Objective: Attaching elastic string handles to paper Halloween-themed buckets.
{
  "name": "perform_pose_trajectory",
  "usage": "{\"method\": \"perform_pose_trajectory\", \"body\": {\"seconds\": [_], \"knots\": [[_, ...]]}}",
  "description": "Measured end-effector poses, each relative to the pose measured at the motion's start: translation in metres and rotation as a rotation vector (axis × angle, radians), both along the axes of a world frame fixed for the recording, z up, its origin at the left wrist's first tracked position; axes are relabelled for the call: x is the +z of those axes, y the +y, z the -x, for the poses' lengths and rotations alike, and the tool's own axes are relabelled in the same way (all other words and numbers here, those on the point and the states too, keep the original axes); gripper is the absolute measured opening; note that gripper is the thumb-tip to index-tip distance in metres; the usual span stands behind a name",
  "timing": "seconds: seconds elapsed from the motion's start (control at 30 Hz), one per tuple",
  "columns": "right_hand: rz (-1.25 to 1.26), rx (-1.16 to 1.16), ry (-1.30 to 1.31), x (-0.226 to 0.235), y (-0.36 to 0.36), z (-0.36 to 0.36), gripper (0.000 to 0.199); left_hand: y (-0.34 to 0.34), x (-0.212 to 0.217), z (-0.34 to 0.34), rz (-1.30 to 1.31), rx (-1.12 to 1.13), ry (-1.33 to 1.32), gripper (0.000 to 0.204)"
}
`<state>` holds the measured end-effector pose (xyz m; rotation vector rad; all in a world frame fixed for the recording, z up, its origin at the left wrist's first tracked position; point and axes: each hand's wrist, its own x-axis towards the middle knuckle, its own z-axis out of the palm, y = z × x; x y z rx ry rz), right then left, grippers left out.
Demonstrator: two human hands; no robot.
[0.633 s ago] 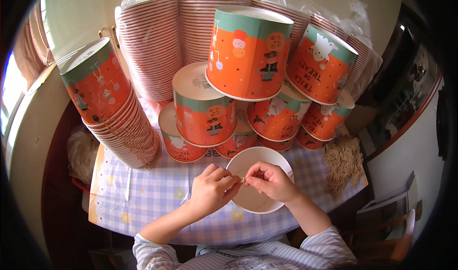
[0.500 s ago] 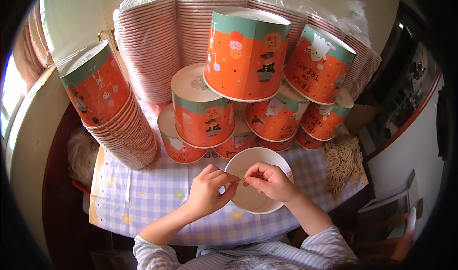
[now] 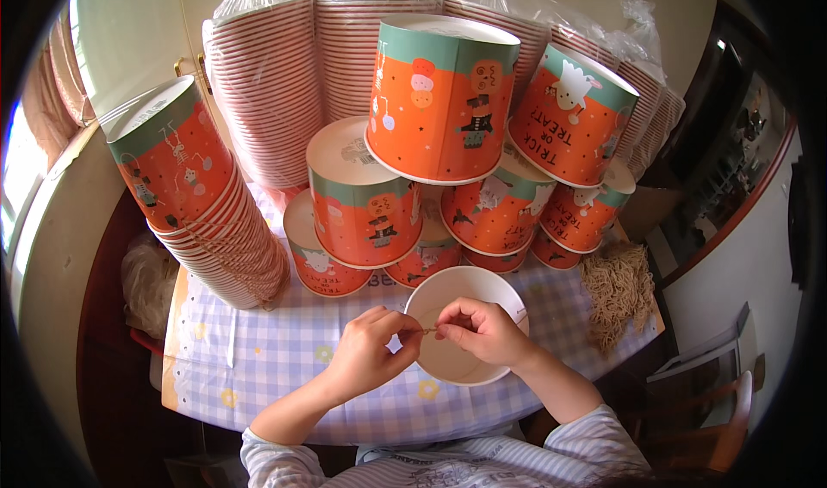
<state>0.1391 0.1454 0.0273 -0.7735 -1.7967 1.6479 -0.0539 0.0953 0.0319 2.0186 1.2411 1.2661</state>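
My left hand point(image 3: 372, 352) and my right hand point(image 3: 480, 331) meet fingertip to fingertip over the near rim of an open paper bucket point(image 3: 466, 360) with a white inside. Between the pinched fingers of both hands runs a short piece of tan twine point(image 3: 427, 331). The bucket lies on a lilac checked tablecloth point(image 3: 276, 359), its mouth facing up toward me. Just behind it stands a pile of orange and green paper buckets point(image 3: 366, 204) with cartoon figures, stacked upside down.
A tall nested stack of the same buckets point(image 3: 202, 204) leans at the left. Bagged stacks of striped cups point(image 3: 284, 83) fill the back. A heap of tan twine pieces point(image 3: 617, 292) lies on the table at the right. A chair point(image 3: 715, 393) stands at lower right.
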Motion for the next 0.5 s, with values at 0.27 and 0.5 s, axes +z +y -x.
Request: {"method": "perform_pose_trajectory", "body": {"seconds": [0.27, 0.5], "knots": [[-0.063, -0.016, 0.0, -0.0039, -0.0019, 0.0004, 0.006, 0.0007, -0.0009, -0.0023, -0.028, -0.001, 0.061, 0.009], [-0.115, -0.007, -0.005, -0.0065, -0.0014, 0.0, 0.007, -0.0005, -0.003, -0.0054, 0.023, 0.01, 0.059, 0.01]]}}
